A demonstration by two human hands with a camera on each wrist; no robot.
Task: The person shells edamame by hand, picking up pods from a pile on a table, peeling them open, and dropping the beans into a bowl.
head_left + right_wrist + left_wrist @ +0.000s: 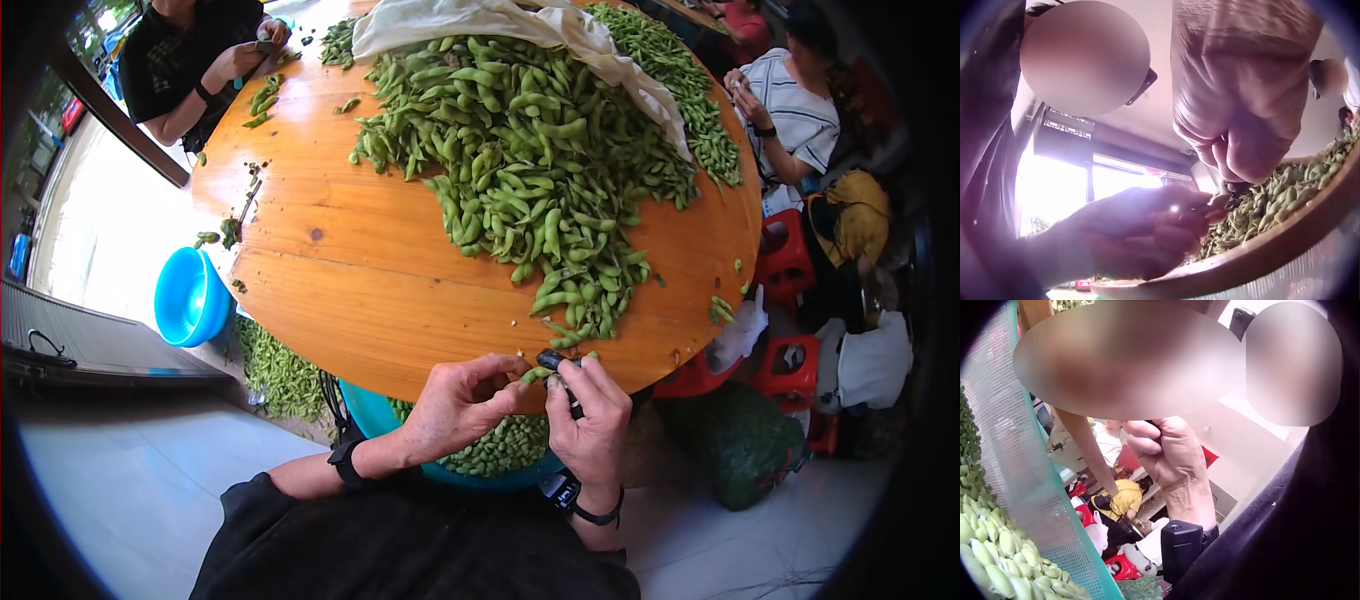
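In the head view my left hand (458, 408) pinches a green soybean pod (536, 376) between thumb and fingers at the table's near edge. Close beside it, my right hand (592, 420) grips a small black tool (550, 358), whose kind I cannot tell as the fingers cover most of it. The pod's far end reaches the tool. Just beyond both hands, a large heap of green soybean pods (540, 150) spreads over the wooden table (350, 250). Below the hands stands a teal basket (372, 412) holding many pods (500, 448); its mesh side (1075, 512) shows in the left wrist view.
Pale cloth (490, 25) lies over the heap's far side. A blue basin (190, 300) stands left of the table, near pods on the floor (275, 375). On the right are red stools (785, 370) and a dark green sack (740, 450). Other people sit around the table.
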